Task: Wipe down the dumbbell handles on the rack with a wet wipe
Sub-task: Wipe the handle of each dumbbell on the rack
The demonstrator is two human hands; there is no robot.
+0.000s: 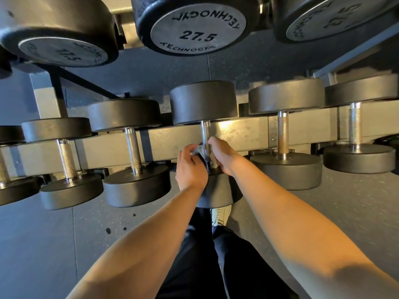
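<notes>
A row of black dumbbells rests on the lower shelf of a grey rack [168, 139]. Both hands are at the knurled steel handle [205, 132] of the middle dumbbell. A crumpled wet wipe [199, 150] is wrapped around the handle's near end. My left hand [191, 167] pinches the wipe's left side, and my right hand [223, 155] holds it from the right, fingers curled round the handle. The upper part of the handle is bare. The dumbbell's near head [218, 193] is partly hidden under my wrists.
Neighbouring handles stand left [133, 149] and right [282, 134] of the one I hold. Larger dumbbells, one marked 27.5 [197, 29], hang over from the upper shelf. Below is grey speckled floor [43, 244], with my dark trousers and a light shoe [221, 214].
</notes>
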